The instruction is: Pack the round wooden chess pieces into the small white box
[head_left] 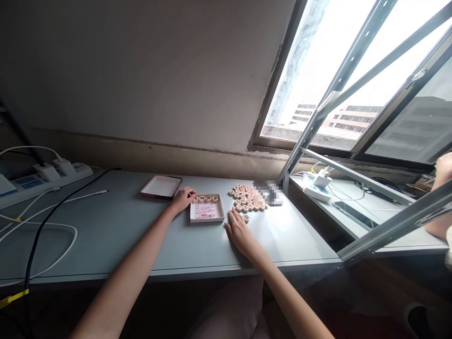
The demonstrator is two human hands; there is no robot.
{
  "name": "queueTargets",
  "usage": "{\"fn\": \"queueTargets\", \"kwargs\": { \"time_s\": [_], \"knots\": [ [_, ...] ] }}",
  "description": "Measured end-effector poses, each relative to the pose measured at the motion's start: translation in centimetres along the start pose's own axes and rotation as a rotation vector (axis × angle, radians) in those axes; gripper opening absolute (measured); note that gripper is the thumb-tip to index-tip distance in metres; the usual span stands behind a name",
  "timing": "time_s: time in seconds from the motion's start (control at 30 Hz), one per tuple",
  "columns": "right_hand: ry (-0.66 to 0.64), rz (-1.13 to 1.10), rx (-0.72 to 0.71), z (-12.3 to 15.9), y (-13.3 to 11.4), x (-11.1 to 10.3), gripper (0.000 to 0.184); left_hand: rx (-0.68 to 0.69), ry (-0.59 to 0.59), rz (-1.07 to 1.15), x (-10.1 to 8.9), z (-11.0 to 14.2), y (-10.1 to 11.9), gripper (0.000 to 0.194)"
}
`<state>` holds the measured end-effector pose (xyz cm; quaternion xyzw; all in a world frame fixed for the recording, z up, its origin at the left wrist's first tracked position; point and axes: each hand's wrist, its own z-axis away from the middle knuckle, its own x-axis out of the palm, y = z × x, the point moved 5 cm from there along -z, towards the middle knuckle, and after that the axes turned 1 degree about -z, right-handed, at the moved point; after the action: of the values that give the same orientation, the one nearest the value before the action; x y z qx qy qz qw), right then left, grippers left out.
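Loose pieces: small round discs of pale wood, face-marked (pixel 245 207), bunched right of the frame's centre on the grey, flat-topped bench (pixel 169 252).
Handling, pieces: we judge them light, stiff and hard to break, the faces likely a little slippery; best taken by the round edge, thumb opposite finger.
Open box: shallow, white-walled, square-cornered (pixel 207 220), centre of frame. We judge it light thin card that would flex if squeezed; hold by a corner or side wall.
Box contents: row of four marked pale discs (pixel 205 199) along the far wall; white sheet with pink-red marks (pixel 205 210) over the floor.
Second tray: shallow, white inside, dark-edged (pixel 161 186), left of centre; we see nothing in it.
Left grip: (pixel 182 199) at the box's far left corner; clasp unclear to us.
Right grip: (pixel 239 229) palm down, beside one disc near the bunch; fingers hide their undersides, so we cannot tell whether it holds anything.
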<state>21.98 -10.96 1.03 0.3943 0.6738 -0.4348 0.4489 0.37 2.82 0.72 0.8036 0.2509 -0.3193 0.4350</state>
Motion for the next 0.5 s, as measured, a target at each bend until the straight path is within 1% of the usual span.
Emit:
{"fn": "queueTargets", "kwargs": {
  "time_s": [0.07,0.13,0.2,0.3,0.37,0.4,0.43,0.5],
  "knots": [
    [-0.001,0.044,0.053,-1.0,1.0,1.0,0.057,-0.005,-0.004,-0.009,-0.1,0.0,0.0,0.021],
    [-0.019,0.078,0.057,-1.9,1.6,1.3,0.060,-0.008,-0.007,-0.008,0.0,-0.1,0.0,0.021],
    [-0.049,0.108,0.034,-2.9,1.7,1.2,0.058,-0.013,-0.008,-0.006,0.0,-0.1,0.1,0.021],
    [-0.048,0.120,0.008,-3.5,1.5,0.2,0.052,-0.012,-0.010,-0.003,-0.1,-0.1,0.2,0.022],
    [-0.039,0.086,-0.040,-2.4,0.9,-0.9,0.046,-0.002,-0.016,0.001,-0.2,0.0,0.3,0.022],
    [-0.045,0.058,-0.084,-1.1,0.4,-1.3,0.043,0.002,-0.017,0.005,-0.2,0.1,0.3,0.022],
    [-0.059,0.028,-0.142,0.6,-0.2,-1.6,0.041,0.004,-0.017,0.009,-0.2,0.1,0.2,0.022],
    [-0.089,-0.042,-0.270,4.8,-1.6,-1.7,0.043,0.003,-0.017,0.020,-0.1,0.0,0.1,0.022]
  ]
}}
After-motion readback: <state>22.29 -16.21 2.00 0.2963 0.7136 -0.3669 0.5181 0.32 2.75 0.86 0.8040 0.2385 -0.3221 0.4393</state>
